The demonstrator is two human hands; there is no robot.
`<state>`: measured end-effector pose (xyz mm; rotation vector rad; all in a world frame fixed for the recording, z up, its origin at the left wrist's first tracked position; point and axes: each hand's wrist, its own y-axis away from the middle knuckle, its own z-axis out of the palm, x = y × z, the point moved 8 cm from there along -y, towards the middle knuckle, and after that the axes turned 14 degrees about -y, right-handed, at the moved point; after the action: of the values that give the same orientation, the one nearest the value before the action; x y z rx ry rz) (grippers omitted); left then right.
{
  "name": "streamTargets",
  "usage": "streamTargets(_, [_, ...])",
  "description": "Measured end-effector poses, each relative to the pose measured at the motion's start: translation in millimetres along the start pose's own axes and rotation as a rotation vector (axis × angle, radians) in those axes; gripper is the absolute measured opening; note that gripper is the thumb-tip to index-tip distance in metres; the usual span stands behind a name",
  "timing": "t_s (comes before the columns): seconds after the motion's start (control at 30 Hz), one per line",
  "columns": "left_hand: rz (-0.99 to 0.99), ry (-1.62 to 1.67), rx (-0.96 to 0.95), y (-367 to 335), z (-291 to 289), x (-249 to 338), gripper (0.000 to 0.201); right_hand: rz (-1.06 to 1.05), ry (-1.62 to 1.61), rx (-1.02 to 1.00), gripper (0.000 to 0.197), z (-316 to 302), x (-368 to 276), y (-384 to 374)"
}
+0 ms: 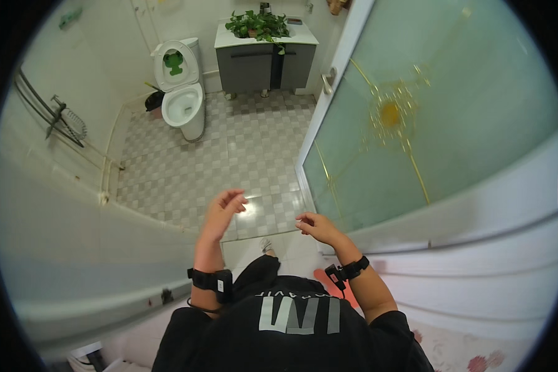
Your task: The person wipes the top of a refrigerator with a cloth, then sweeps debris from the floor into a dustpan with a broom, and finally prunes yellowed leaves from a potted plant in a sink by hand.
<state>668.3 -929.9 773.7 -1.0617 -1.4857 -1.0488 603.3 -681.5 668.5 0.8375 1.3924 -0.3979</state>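
Currently, head view: two bare hands stand out in front of the body, over a tiled bathroom doorway.
Left hand point(222, 212): loosely curled, fingers bent toward the right, thumb below them; it hovers above the floor.
Right hand point(319, 227): fingers softly bent, thumb and forefinger slightly parted; it is nearest the lower corner of the door, though I cannot tell whether they touch.
Door point(477, 111): to the right, swung at a slant; frosted greenish glass with gold, crackle-like lines spreading around an amber disc.
Frame point(345, 77): smooth, pale and straight-edged, carrying a metal lever handle point(328, 81).
Armbands point(210, 284): black straps, one around each forearm, each bearing a small boxy unit.
Shirt point(366, 338): black cloth with blocky grey and white print.
Floor point(242, 152): small grey and beige squares in a mosaic pattern, shiny near the hands; plain pale tiles underfoot.
Toilet point(196, 128): glossy white, rounded, lid raised, a green cutout shape point(173, 62) on it.
Cabinet point(245, 69): dark grey, boxy, under a white top point(304, 36).
Plant point(260, 23): leafy green, trailing over the top's front edge.
Shower hose point(77, 126): coiled, metallic, beside the pale left wall.
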Motion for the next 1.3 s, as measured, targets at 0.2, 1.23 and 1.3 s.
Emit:
streamTargets(0.2, [-0.029,0.102,0.115,-170,-63,21,0.026,0.009,-0.157,0.068,0.031,-79,-60,-178])
streamTargets(1.23, [-0.131,-0.232,-0.256,-1059,-173,26,0.024,-0.397,-0.176,0.615,0.025,-500,-433,-932])
streamTargets(1.3, [-0.134,-0.276,-0.291,-1097,-145,24,0.025,-0.504,-0.026,0.601,0.026,-529,-466,-969])
